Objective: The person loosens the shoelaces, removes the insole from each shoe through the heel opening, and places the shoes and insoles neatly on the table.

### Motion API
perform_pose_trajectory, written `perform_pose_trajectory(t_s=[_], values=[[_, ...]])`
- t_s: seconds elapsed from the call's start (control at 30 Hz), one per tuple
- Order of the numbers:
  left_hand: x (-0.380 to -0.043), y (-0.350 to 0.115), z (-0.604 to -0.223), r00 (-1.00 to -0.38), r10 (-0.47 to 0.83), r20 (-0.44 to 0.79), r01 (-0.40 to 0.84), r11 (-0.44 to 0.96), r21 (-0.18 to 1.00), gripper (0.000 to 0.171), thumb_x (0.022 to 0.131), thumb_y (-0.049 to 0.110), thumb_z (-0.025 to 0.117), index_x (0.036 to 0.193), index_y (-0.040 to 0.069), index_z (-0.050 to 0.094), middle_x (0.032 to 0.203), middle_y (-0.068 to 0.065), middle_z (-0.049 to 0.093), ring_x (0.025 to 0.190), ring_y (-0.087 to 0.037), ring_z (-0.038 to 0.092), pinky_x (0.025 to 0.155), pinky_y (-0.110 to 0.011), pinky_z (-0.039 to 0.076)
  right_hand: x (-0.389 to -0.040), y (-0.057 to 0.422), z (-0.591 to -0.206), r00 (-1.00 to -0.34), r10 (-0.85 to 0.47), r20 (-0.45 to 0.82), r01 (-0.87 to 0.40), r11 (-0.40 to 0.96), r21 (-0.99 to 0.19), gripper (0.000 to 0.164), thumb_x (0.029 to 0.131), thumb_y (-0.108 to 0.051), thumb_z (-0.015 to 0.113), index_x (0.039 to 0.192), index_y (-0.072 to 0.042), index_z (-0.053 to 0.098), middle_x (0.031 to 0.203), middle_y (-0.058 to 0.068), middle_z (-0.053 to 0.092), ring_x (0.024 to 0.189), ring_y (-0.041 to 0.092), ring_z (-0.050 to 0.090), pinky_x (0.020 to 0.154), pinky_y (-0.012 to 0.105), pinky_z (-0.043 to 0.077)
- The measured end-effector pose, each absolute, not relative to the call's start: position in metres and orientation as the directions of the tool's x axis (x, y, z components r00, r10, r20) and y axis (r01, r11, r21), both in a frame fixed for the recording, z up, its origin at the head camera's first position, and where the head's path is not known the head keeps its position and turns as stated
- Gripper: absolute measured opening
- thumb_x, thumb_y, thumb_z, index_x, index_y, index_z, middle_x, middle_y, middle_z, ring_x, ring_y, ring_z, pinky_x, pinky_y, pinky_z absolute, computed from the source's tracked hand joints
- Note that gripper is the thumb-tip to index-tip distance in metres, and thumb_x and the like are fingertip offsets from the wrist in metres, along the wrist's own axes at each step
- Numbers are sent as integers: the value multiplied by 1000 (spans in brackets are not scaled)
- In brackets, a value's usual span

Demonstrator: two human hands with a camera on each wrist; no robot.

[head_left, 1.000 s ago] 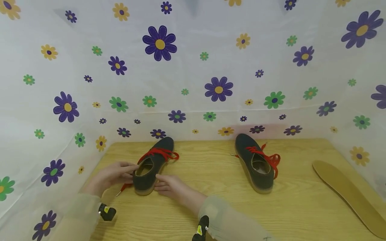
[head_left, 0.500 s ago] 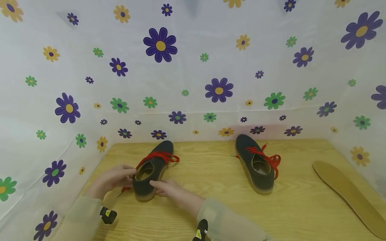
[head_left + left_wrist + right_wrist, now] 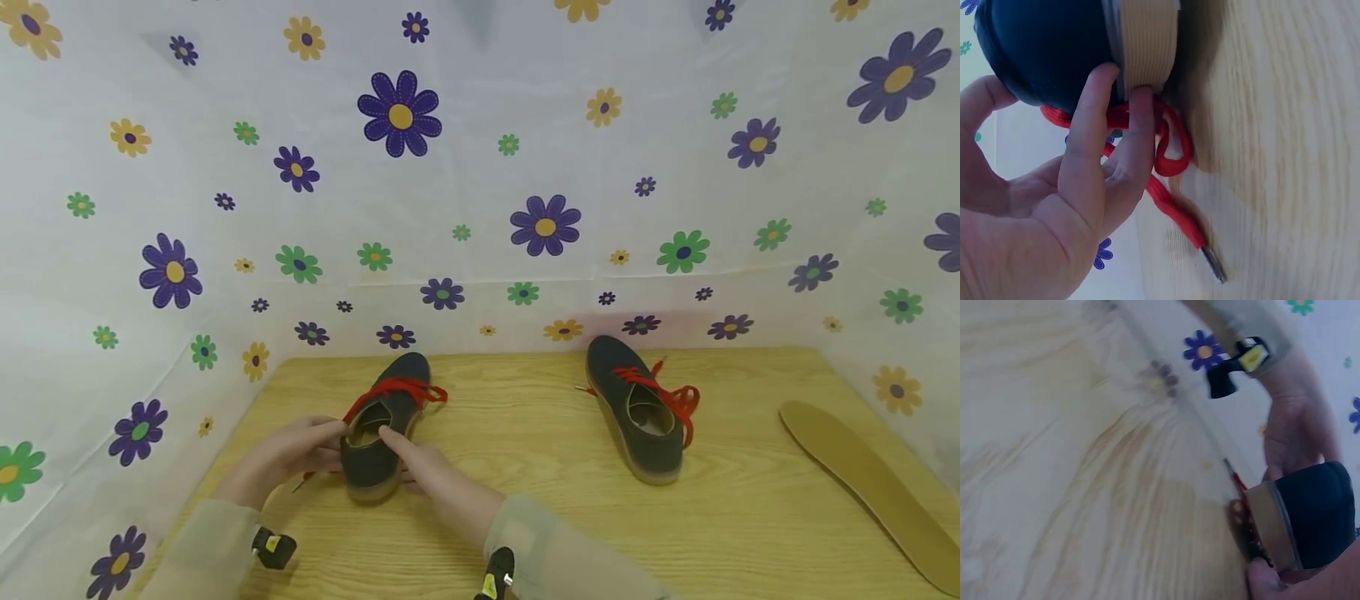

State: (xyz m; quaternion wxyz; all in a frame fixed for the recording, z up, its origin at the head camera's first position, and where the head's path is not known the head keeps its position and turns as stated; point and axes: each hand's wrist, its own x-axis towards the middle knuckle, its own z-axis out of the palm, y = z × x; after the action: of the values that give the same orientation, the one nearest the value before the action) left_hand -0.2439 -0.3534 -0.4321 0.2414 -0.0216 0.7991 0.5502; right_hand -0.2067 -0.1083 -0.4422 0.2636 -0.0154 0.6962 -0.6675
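Observation:
A dark blue shoe (image 3: pixel 367 473) with red laces (image 3: pixel 396 387) stands left of centre in the head view, toe pointing away and heel toward me. My left hand (image 3: pixel 288 457) holds its left side, thumb at the collar; the left wrist view shows two fingertips against the upper and the pale sole (image 3: pixel 1144 47). A red lace end (image 3: pixel 1175 215) with a metal tip trails over the table beside that hand. From the other side my right hand (image 3: pixel 442 487) grips the heel, its thumb at the collar's right edge and its fingers low along the sole, partly hidden.
A second dark blue shoe (image 3: pixel 651 454) with red laces stands right of centre, its toe near the back edge. A tan insole (image 3: pixel 862 483) lies at the right of the wooden table (image 3: pixel 517 500). Flower-printed white sheeting (image 3: pixel 480 183) encloses the back and sides.
The held shoe has come a little toward me, and its heel has swung slightly right. My right thumb has moved up from the shoe's side to the collar.

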Motion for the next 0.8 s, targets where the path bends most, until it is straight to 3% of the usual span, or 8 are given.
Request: perform_pose_trajectory(t_s=[0.13,0.3,0.43,0.67,0.8], values=[[-242,-348,-429,-882,232,-410,-308,374,875,54,107,22,51,139,-21,42,112,-14,74,96,-13,75,84,-27,62,-211,-107,-438,-866,-336,-371,377,48,-925,74,102,-45,63,146,14,49,125,28,70,118,40,70,105,48,57],[-243,-344,-427,-878,224,-423,-309,410,858,59,107,28,56,139,-20,44,111,-11,76,96,-10,75,86,-26,61,-216,-105,-440,-873,-315,-372,381,36,-924,63,99,-37,67,138,11,52,112,20,69,109,35,71,102,46,59],[-244,-343,-433,-878,250,-409,-284,415,864,67,109,31,56,143,-25,40,111,-10,78,97,-9,74,89,-25,61,-218,-101,-442,-874,-303,-380,397,7,-918,56,96,-33,69,131,8,55,103,17,68,99,31,71,95,43,62],[-247,-338,-446,-873,301,-384,-277,342,898,79,113,41,50,147,-28,32,125,-21,75,108,-14,75,100,-33,60,-223,-86,-443,-861,-304,-407,439,-42,-898,40,90,-28,68,115,3,64,88,10,63,84,22,67,90,41,64],[-249,-331,-451,-866,316,-387,-283,326,902,73,114,43,47,142,-24,41,112,-11,79,98,-11,75,95,-30,60,-228,-73,-445,-856,-321,-405,440,-43,-897,42,88,-26,68,117,4,66,88,12,69,82,22,70,91,42,64]])
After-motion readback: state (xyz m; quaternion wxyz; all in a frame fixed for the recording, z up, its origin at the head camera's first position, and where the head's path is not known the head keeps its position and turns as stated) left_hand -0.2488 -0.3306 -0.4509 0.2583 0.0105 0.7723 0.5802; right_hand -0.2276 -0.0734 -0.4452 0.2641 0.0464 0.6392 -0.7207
